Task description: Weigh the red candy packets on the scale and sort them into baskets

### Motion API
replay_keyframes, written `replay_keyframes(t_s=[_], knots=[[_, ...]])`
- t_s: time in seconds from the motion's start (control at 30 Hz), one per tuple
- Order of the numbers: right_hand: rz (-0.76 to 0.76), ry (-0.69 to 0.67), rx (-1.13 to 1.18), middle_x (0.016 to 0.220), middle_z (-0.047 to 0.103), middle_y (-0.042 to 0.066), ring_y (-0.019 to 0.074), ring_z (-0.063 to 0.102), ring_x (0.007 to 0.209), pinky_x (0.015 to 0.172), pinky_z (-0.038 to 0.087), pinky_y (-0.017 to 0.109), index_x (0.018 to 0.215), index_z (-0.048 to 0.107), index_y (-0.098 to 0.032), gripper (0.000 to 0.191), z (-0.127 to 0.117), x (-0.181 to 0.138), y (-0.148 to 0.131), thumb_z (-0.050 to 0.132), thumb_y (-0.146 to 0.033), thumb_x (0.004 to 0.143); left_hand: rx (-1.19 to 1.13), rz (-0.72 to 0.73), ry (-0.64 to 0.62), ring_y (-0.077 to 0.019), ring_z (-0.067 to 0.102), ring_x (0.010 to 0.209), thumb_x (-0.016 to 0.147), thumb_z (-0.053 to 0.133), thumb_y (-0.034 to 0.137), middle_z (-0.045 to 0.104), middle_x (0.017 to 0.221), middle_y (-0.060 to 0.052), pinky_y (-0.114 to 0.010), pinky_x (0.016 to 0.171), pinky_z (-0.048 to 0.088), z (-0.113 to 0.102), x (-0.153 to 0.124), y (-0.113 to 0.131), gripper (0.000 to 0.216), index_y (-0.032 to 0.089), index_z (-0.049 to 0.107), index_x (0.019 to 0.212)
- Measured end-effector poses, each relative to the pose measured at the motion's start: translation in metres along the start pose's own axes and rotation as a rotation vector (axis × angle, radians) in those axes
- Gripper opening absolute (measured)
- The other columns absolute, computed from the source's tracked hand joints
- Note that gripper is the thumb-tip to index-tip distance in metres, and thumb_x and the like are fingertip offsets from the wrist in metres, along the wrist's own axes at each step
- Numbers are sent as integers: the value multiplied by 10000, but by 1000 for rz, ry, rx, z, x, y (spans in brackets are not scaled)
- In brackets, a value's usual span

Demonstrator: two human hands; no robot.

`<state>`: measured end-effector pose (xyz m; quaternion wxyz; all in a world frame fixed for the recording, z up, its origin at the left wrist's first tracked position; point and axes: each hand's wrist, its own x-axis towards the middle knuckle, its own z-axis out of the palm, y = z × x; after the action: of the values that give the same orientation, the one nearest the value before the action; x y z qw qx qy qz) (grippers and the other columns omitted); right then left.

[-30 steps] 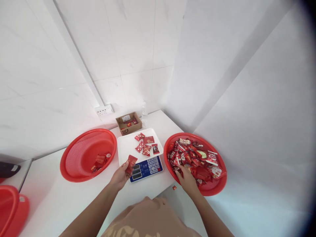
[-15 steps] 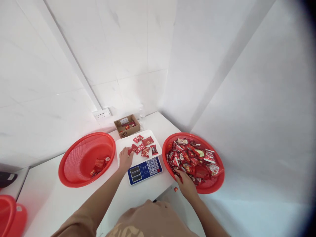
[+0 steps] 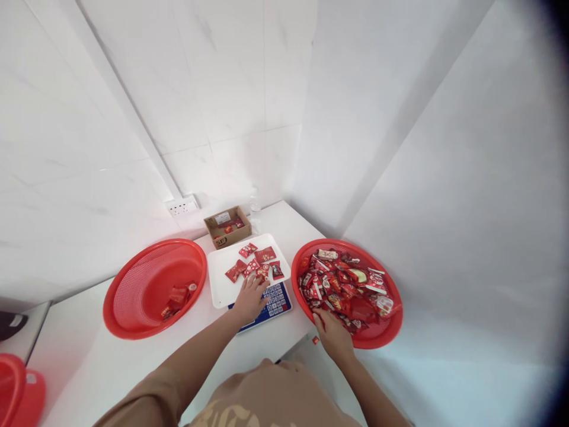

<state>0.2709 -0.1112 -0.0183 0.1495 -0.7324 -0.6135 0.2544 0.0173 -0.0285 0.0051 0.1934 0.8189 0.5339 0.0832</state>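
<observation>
A blue electronic scale [image 3: 279, 301] with a white weighing tray [image 3: 220, 281] sits between two red baskets. Several red candy packets [image 3: 255, 265] lie on the tray. My left hand [image 3: 251, 298] rests over the scale's display, fingers spread and touching the packets at the tray's front edge. My right hand [image 3: 329, 334] lies on the near rim of the right red basket [image 3: 391, 329], which is heaped with red wrapped candies [image 3: 347, 289]. Its fingers curl at the candies; what they hold is hidden.
The left red basket [image 3: 133, 279] holds a few red packets [image 3: 178, 295]. A small cardboard box [image 3: 227, 226] and a clear bottle [image 3: 255, 203] stand by the wall under a socket strip [image 3: 182, 205]. One loose candy [image 3: 315, 340] lies at the table edge. More red baskets [image 3: 20, 388] sit far left.
My left hand carried a red packet to the tray, let it go there, and shifted right over the scale's display. My right hand stayed at the right basket's near rim.
</observation>
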Motion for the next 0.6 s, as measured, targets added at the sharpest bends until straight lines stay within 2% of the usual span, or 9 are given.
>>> replay_keyframes(t_s=[0.07, 0.17, 0.27, 0.37, 0.6], knots=[[-5, 3, -8, 1162, 619, 61, 197, 563, 1061, 844, 432, 309, 1121, 600, -220, 425, 0, 0, 0, 287, -384, 885, -9, 10, 33, -294, 294, 1319, 839, 471, 358, 497, 1307, -118, -486, 1098, 179, -2, 1, 2, 467, 230, 476, 1288], [-14, 13, -17, 1153, 627, 56, 194, 570, 1043, 827, 433, 301, 1109, 609, -230, 415, 1, -1, -1, 289, -378, 890, -17, 31, 70, -305, 228, 1351, 827, 493, 363, 393, 1414, -93, -501, 1101, 154, -2, 6, 3, 499, 260, 448, 1313], [-12, 13, -29, 1132, 636, 47, 190, 579, 1024, 805, 432, 285, 1100, 611, -243, 411, 1, -1, -1, 280, -377, 898, -19, 27, 24, -323, 139, 1382, 817, 510, 385, 284, 1489, -68, -526, 1104, 120, -2, 15, 4, 535, 273, 423, 1332], [-5, 6, -43, 1126, 638, 39, 190, 578, 1028, 798, 431, 282, 1101, 607, -250, 417, 1, -2, -1, 265, -383, 903, -32, 10, -42, -331, 160, 1378, 827, 490, 410, 292, 1484, -95, -526, 1099, 141, -1, 17, 4, 500, 241, 470, 1297], [-29, 33, -45, 1113, 650, 41, 176, 587, 1012, 786, 432, 270, 1081, 620, -246, 400, 3, -2, 0, 285, -372, 902, -72, 25, -6, -301, 159, 1384, 836, 474, 439, 253, 1500, -95, -510, 1094, 176, 5, -7, -2, 537, 263, 408, 1339]])
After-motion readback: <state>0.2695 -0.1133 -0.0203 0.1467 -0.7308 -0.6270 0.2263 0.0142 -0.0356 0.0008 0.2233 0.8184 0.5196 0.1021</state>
